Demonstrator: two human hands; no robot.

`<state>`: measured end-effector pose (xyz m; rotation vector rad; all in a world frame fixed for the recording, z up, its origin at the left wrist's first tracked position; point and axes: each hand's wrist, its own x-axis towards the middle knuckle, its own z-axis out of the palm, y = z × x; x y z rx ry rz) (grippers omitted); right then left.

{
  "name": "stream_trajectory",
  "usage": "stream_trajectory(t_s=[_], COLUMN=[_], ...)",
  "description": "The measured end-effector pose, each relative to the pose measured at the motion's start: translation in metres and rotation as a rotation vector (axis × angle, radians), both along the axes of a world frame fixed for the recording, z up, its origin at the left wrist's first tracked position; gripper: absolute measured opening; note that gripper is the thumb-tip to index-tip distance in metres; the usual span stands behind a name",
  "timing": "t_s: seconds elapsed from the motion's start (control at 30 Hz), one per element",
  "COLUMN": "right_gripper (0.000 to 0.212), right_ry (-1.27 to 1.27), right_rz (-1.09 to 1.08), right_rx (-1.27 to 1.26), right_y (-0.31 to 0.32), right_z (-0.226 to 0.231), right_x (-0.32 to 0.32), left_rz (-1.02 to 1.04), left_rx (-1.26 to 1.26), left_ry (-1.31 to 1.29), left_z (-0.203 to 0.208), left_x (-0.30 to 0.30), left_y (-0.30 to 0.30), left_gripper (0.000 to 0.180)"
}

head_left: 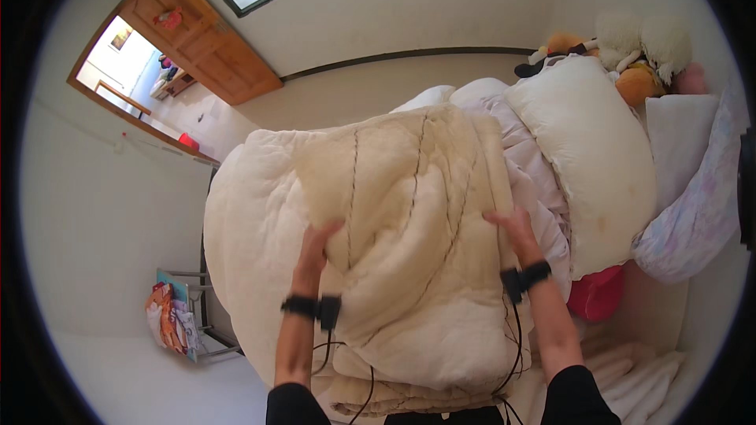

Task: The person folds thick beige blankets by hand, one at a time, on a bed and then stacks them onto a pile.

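A thick cream quilt (386,189) with dark stitched lines lies folded in a bulky heap on the bed in front of me. My left hand (321,238) rests against its left part, beside a stitched line. My right hand (516,230) is at the quilt's right edge, its thumb pointing inward and apart from the fingers. Both hands look open, though some fingertips blend into the fabric. Creases run across the quilt's middle between them. A rolled or layered fold (394,403) shows at the near edge, close to my body.
Right of the quilt lie a pale pink sheet (542,181), a large white pillow (594,161) and a pastel cover (693,220). Plush toys (636,86) crowd the far right corner. A wooden door (201,39) stands open at far left; a chair with bags (177,319) is at left.
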<state>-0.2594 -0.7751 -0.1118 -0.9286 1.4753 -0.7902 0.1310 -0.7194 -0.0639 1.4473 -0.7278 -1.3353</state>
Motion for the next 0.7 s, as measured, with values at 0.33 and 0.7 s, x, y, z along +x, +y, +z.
stream_trajectory(t_s=[0.33, 0.7], right_gripper=[0.028, 0.027], right_ry=[-0.111, -0.161], right_rz=[-0.176, -0.188], right_rx=[-0.198, -0.464], right_y=[0.177, 0.089], right_z=[0.087, 0.186], right_x=[-0.047, -0.078], left_rz=[0.158, 0.074], left_rx=[0.12, -0.42], left_ry=[0.037, -0.188], left_z=[0.096, 0.228], left_x=[-0.025, -0.014], left_y=[0.195, 0.078], left_gripper=[0.036, 0.033])
